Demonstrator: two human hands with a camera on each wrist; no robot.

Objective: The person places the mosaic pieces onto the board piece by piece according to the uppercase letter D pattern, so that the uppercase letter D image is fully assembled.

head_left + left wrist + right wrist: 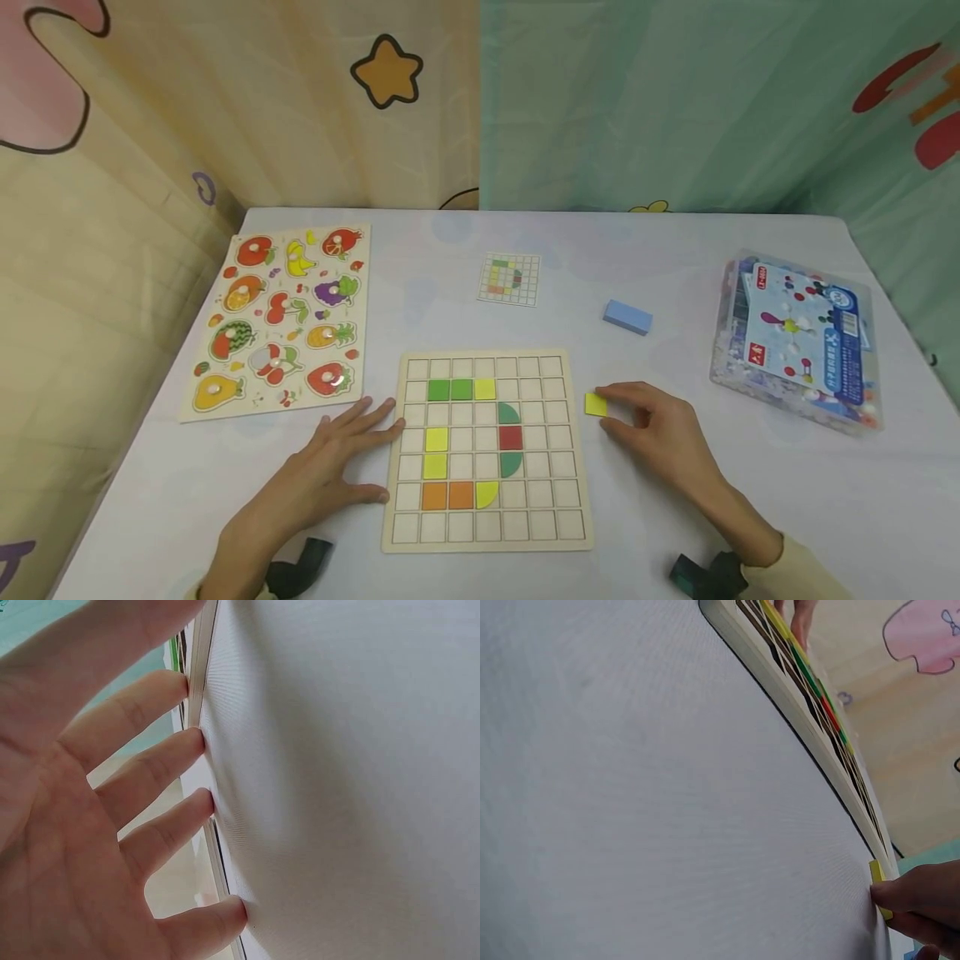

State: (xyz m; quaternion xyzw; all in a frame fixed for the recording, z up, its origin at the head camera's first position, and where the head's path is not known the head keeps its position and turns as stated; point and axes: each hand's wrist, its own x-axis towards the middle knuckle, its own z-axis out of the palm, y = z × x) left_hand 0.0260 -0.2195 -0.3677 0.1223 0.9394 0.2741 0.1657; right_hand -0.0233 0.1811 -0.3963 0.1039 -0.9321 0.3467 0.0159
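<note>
Between thumb and forefinger, my right hand (660,429) pinches a yellow square tile (596,405) just right of the wooden grid board (487,535). The same tile (879,889) shows edge-on in the right wrist view, low over the white cloth. My left hand (322,467) lies spread, its fingertips at the board's left edge; in the left wrist view its straight fingers (154,772) rest on the table. Set in the grid are green squares (450,390), yellow squares (436,452), orange squares (447,496), a red square (511,437) and rounded green and yellow pieces.
A small pattern card (510,279) lies behind the board, with a blue block (627,317) to its right. The fruit puzzle board (292,325) occupies the left back. At the right stands a clear plastic box (798,342) with a printed label. Curtains hang behind the table.
</note>
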